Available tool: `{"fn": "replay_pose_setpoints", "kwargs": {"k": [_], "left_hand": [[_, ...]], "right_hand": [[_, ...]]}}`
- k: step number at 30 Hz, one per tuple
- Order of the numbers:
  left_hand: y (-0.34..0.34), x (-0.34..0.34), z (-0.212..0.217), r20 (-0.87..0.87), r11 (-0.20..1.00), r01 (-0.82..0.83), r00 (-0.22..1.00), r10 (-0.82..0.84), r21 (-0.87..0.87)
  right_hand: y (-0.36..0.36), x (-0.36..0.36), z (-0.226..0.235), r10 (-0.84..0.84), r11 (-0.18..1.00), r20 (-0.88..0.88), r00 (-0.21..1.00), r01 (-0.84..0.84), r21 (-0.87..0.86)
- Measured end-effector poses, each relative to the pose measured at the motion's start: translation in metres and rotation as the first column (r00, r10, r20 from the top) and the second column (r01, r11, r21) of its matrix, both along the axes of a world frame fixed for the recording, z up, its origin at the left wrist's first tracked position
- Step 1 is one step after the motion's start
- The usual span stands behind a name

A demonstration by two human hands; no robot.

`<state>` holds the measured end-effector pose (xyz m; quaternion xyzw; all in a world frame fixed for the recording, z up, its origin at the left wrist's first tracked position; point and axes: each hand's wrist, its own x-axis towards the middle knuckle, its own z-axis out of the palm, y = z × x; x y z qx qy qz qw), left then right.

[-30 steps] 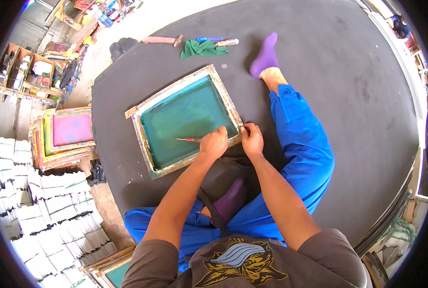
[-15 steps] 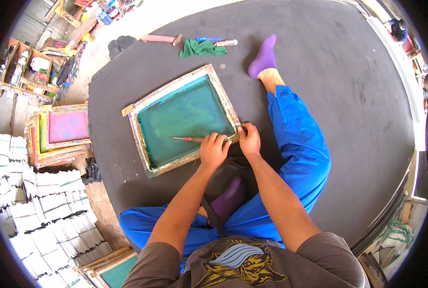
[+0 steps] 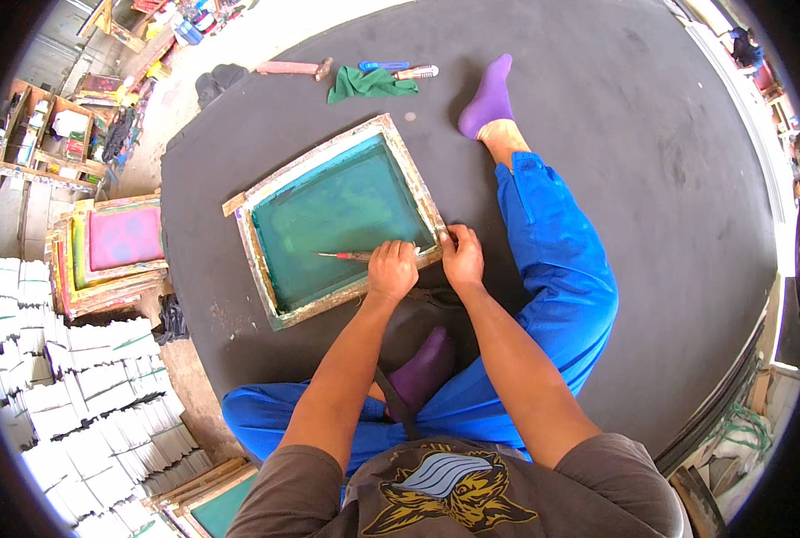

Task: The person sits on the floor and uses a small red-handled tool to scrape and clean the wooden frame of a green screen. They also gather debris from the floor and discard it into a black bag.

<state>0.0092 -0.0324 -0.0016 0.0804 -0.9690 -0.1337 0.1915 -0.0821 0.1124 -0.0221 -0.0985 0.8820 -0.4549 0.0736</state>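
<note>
1. Both forearms reach forward from the body, elbows bent outward and wrists close together, over the gap between the folded left leg point(image 3: 283, 417) and the outstretched right leg point(image 3: 557, 242); spreading the legs this way probably leaves room for the work.
2. The left hand point(image 3: 393, 269) is closed, knuckles up, around a slim red tool point(image 3: 351, 256). The tool's thin end points left over the green mesh point(image 3: 328, 211), perhaps simply parked in the fist while the fingertips stay at the rim.
3. The right hand point(image 3: 462, 257) is half closed, fingers bent, with its thumb side against the near right corner of the wooden frame point(image 3: 406, 168). It seems to steady that corner; whether it pinches anything there I cannot tell.
4. The frame lies slanted on the dark surface point(image 3: 687, 269), right in front of the person, its near right corner turned toward the hands, likely for easy reach.
5. Beyond the frame, a hammer point(image 3: 285, 68), a green cloth point(image 3: 364, 85), a blue tool point(image 3: 382, 65) and a pale-handled tool point(image 3: 418, 72) lie grouped, apparently kept clear of the hands.
</note>
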Motion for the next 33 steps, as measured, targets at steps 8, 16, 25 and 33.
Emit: {"fn": "replay_pose_setpoints", "kwargs": {"k": [8,16,25,33], "left_hand": [[0.0,0.017,0.001,-0.098,0.953,-0.051,0.992,0.084,0.299],[0.013,0.02,0.01,-0.153,0.966,-0.027,0.986,0.068,0.257],[0.004,0.015,-0.005,0.02,0.984,-0.061,0.998,0.059,0.167],[0.011,0.02,-0.015,-0.163,0.869,-0.269,0.918,0.362,0.416]], "right_hand": [[-0.004,0.002,0.007,-0.001,0.999,-0.002,1.0,0.001,0.032],[-0.003,0.0,-0.001,-0.012,0.999,-0.063,0.998,0.014,0.033],[-0.003,0.003,0.006,-0.015,0.999,-0.076,0.997,0.019,0.048],[-0.001,0.005,0.007,0.004,0.999,-0.011,1.0,-0.003,0.049]]}}
